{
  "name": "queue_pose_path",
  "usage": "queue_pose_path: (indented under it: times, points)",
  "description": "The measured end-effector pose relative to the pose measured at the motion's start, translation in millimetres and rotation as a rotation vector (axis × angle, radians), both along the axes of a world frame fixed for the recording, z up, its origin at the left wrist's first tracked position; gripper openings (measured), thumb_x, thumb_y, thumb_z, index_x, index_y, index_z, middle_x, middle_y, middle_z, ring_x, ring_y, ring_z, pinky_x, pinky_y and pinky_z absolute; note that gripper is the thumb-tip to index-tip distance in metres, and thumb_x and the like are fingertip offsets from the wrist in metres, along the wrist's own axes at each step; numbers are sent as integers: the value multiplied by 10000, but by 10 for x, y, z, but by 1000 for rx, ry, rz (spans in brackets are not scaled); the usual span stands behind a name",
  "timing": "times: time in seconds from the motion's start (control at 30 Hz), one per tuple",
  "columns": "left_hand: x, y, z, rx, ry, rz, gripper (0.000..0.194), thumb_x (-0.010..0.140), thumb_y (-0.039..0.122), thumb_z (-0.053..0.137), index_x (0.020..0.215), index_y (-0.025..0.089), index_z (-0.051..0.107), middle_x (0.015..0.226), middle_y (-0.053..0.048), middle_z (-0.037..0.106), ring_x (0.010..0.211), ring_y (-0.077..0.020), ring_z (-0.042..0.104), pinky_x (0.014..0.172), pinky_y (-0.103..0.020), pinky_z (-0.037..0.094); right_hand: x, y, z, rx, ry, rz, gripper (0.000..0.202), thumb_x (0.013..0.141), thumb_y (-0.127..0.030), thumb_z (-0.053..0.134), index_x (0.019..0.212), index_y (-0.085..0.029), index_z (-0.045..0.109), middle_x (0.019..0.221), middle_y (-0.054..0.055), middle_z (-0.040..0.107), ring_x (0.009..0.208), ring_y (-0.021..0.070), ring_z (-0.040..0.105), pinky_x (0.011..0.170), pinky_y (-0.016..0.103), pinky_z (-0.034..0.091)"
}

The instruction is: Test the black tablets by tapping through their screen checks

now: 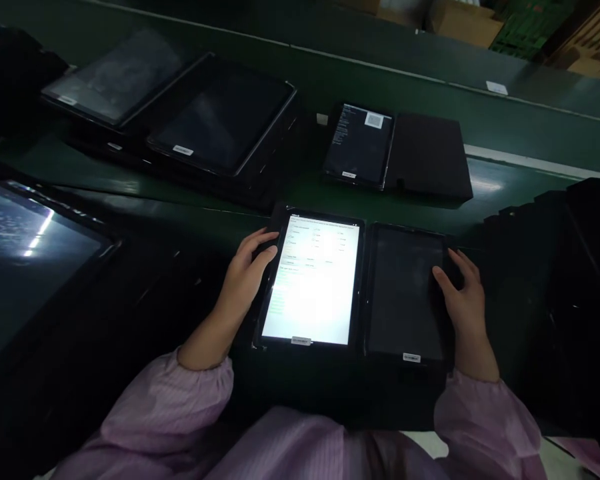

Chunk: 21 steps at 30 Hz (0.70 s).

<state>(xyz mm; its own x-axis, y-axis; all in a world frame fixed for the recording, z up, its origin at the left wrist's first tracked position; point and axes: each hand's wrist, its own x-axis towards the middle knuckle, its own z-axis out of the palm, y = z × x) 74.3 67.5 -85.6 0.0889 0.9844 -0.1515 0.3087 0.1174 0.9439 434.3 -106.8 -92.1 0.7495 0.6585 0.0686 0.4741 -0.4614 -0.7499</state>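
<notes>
Two tablets lie side by side on the green surface in front of me. The left tablet has a bright white screen with lines of small text and a label at its lower edge. My left hand grips its left edge, thumb on the front rim and fingers at the side. Next to it, the right tablet shows a dark screen and a similar label. My right hand is closed around that one's right edge, thumb over the front. The undersides of both tablets are hidden.
Behind them lies another tablet with white text and a square code, beside a black box. Stacked large tablets stand at the back left. A big screen fills the left edge. Dark stacked boxes rise at right.
</notes>
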Motion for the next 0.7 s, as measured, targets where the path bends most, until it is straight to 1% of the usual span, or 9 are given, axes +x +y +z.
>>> queue_pose_path:
  times: [0.1,0.3,0.43,0.57,0.7]
  points:
    - [-4,-10,5,-21,-31,0,439,848,480,691,1193,231,795,1586,-91,603,1523,-381,522,1332,-558,368,-21,-1,21,-3,14,-14,687,791,-701,747,1337,-286,717,1543,102,566,1515,360,463,1279,606,375]
    - [-1,-24,36,-26,-42,-9,429,831,457,705,1188,238,797,1585,-93,607,1575,-374,467,1356,-561,320,-81,13,93,19,33,-44,662,797,-717,722,1266,-250,728,1497,129,595,1463,370,517,1274,613,364]
    - [-5,-31,43,-35,-37,-13,414,848,446,700,1195,242,794,1595,-91,597,1580,-378,460,1352,-579,322,-94,5,104,18,38,-55,662,784,-720,749,1263,-263,747,1498,117,608,1450,364,528,1271,606,366]
    - [-19,-39,46,-31,-26,-34,434,853,434,699,1234,245,786,1617,-84,577,1576,-370,468,1349,-570,335,-87,-17,95,-12,52,-60,671,793,-728,764,1311,-302,733,1547,92,575,1458,369,524,1236,605,416]
    - [-17,-45,57,-39,-28,-36,435,845,433,704,1231,250,786,1621,-84,575,1570,-371,477,1335,-569,361,-86,-8,93,-10,63,-61,689,767,-723,779,1305,-294,732,1540,98,570,1469,382,513,1258,632,387]
